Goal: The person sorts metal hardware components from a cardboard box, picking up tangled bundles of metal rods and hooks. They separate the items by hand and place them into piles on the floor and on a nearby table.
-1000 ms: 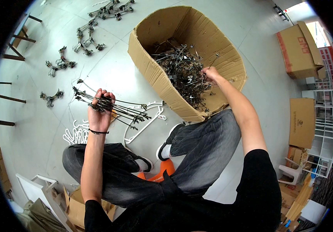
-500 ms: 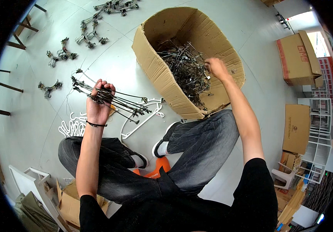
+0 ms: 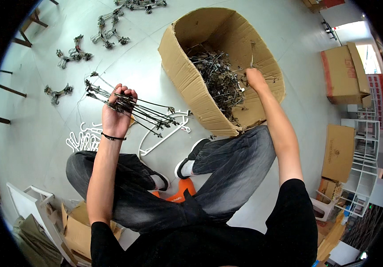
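My left hand (image 3: 116, 113), palm up with fingers curled, grips a loose bundle of thin dark rods (image 3: 149, 114) with small clips at their ends. The rods fan out on both sides of the palm. At the right, my right hand (image 3: 256, 80) is inside a large cardboard box (image 3: 185, 82), its fingers closed. A thin pale rod (image 3: 252, 55) with a dark end sticks up from these fingers. Below and left of that hand, a tangled heap of similar clipped rods (image 3: 218, 80) fills the box's lower part.
Several tied bundles of rods (image 3: 58, 92) lie on the grey floor at far left. White plastic hangers (image 3: 82, 140) are by my left knee, and a white curved frame (image 3: 160, 138) is between my feet and left hand. Boxes (image 3: 340, 149) and a white rack (image 3: 360, 167) stand right.
My right hand has moved slightly up and right inside the box, and a thin rod now shows above its fingers. My left hand still holds its bundle, a little to the right and higher.
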Motion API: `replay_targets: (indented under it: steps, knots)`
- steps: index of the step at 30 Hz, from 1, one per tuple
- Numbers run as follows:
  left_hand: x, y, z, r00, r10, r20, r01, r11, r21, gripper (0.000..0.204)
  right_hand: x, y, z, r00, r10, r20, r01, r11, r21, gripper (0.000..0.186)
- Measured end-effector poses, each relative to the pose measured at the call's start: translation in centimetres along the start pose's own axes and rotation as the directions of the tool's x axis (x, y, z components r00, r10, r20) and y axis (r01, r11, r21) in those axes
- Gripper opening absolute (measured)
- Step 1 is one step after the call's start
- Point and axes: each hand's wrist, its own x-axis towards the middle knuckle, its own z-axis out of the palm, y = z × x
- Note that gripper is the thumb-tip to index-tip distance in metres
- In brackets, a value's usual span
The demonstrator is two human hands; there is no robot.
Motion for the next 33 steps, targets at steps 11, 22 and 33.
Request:
replay_targets:
  steps: [11, 22, 33]
  knots:
    - [-0.7, 0.2, 0.5, 0.999, 0.013, -0.052, -0.013, 1.000, 0.010, 0.022, 0.1, -2.8, -1.2, 0.999, 0.041, 0.001, -0.041, 0.993, 0.108, 0.022]
    - [-0.2, -0.1, 0.1, 1.000, 0.006, -0.023, -0.006, 1.000, 0.002, 0.027, 0.1, -3.0, -2.9, 0.987, 0.088, 0.138, -0.145, 0.856, 0.496, 0.026]
    - [-0.2, 0.1, 0.1, 0.998, 0.024, -0.055, -0.024, 1.000, 0.004, 0.020, -2.2, -3.0, -1.4, 0.724, -0.236, 0.648, -0.579, 0.301, 0.757, 0.028]
